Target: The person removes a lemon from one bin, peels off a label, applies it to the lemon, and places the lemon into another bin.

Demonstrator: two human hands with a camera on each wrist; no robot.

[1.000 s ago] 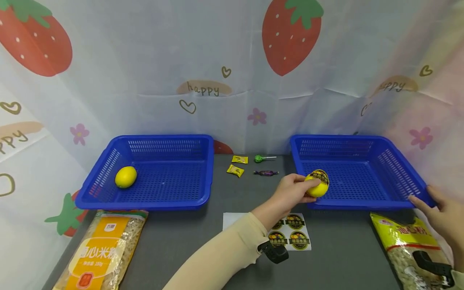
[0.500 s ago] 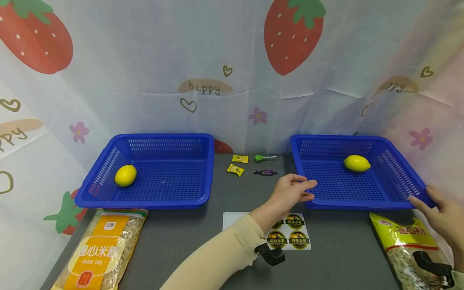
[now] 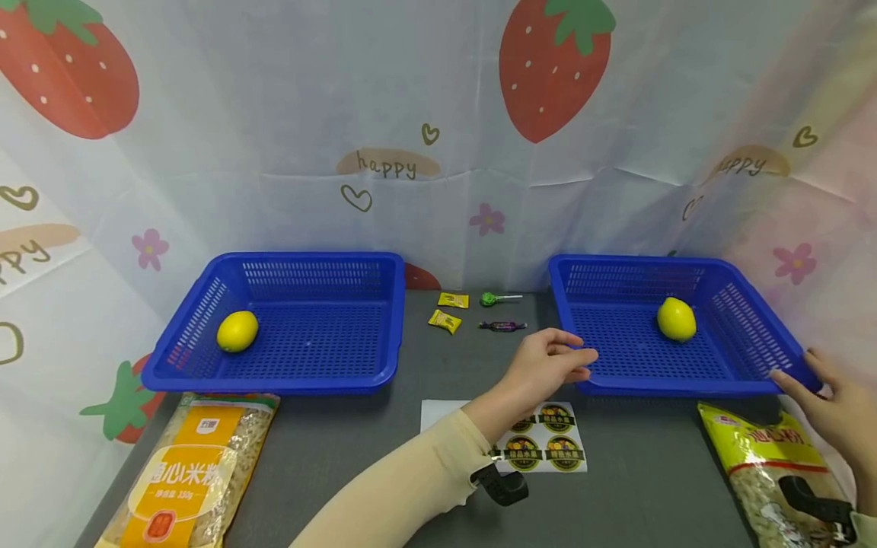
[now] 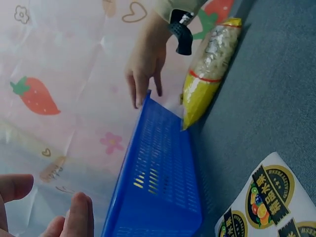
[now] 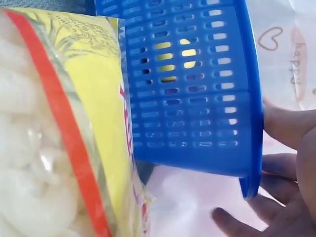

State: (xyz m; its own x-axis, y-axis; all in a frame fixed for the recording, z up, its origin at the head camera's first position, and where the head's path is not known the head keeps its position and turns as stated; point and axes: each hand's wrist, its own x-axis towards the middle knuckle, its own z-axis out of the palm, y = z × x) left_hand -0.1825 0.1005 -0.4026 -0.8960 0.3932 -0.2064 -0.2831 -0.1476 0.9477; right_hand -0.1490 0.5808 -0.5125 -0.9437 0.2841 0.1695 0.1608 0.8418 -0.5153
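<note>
Fruit, R: smooth yellow oval lemon (image 3: 677, 320) placed in oblong blue perforated-plastic basket (image 3: 613, 354), R side of grey table (image 3: 342, 464); rests towards back, nubbed end up, held by neither hand. No sticker made out on side shown.
Fruit, L: second yellow lemon (image 3: 237, 332) seen nr L wall of matching blue perforated basket (image 3: 322, 335).
Left grip (image 3: 537, 364): fingers loosely bent, nothing held; poised by front-L corner of R-hand basket, well apart from lemon. Contact w/ rim can't be told.
Right grip (image 3: 839, 407): front-R corner of same basket pinched, thumb over rim, fingers outside.
Sticker sheet: white paper sheet w/ round black-and-gold stickers (image 3: 563, 453) laid flat on table, part-hidden by L forearm; several stickers not yet peeled, bare white area at L end.
Sweets: two small yellow-wrapped sweets (image 3: 444, 321), green lollipop on white stick (image 3: 488, 300), purple twist-wrapped sweet (image 3: 503, 326); all on table b/w baskets, in neither.
Done (judged): one lemon per basket; R-hand one taken as released, placement looks complete.
Left (judged): basket corner to be let go, L hand to be drawn off; no further lemon seen outside baskets, so fruit part judged at/nr end.
</note>
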